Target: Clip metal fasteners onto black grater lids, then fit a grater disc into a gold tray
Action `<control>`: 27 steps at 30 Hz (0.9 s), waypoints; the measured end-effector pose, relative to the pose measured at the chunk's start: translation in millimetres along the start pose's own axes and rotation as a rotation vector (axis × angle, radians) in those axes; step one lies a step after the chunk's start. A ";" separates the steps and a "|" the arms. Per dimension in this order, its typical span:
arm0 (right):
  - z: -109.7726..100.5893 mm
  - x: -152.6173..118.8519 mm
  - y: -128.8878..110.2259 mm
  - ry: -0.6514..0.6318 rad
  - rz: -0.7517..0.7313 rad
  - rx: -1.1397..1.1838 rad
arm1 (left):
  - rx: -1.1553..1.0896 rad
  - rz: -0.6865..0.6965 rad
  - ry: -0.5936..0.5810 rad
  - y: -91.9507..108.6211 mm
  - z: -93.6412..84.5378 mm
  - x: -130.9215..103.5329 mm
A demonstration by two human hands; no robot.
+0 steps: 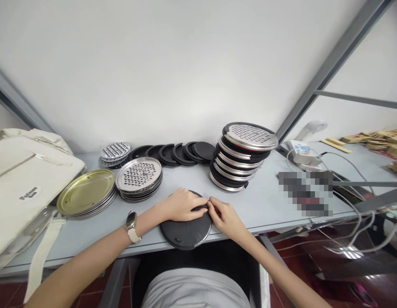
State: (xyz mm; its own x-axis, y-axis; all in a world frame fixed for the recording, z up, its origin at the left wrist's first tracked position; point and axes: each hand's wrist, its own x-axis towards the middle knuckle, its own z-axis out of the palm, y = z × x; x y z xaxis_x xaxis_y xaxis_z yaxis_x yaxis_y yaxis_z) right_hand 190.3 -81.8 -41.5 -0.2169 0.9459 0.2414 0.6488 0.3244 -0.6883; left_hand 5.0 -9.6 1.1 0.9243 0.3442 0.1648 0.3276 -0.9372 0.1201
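A black round lid [185, 233] with a strip of shiny metal along its right edge lies flat at the front of the table. My left hand [183, 205] rests across its upper part, fingers bent toward the right rim. At that rim my right hand [224, 217] pinches the edge, its fingertips meeting those of my left hand. The fingers hide that part of the rim. Beyond my left hand sits a stack of round metal grater plates [139, 174]. Several black plastic rings [168, 155] lie overlapped in a row along the wall.
A tall stack of grater discs with black rims [245, 156] leans slightly at the back right. Gold-coloured metal lids [87, 192] are piled at left, beside a cream bag [31, 179]. Smaller grater plates [115, 152] stand behind. A white device with cables [304, 154] is at right.
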 end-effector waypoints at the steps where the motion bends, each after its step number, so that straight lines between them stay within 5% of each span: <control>1: 0.6 -0.3 0.2 0.006 0.002 -0.004 | -0.003 -0.005 0.000 0.5 0.4 0.0; 18: 4.2 -1.7 0.8 0.068 -0.002 -0.081 | 0.025 -0.060 0.017 5.1 2.1 2.0; 27: 7.1 -5.5 -3.7 0.091 0.016 -0.127 | 0.100 -0.240 0.050 -11.8 0.6 6.2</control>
State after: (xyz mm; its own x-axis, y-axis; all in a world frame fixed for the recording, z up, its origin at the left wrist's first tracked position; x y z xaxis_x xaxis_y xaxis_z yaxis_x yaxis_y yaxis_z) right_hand 183.9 -88.1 -45.1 -0.1427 0.9444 0.2962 0.7400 0.3005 -0.6017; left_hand 7.0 3.6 0.2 0.8079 0.5574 0.1914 0.5563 -0.8285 0.0643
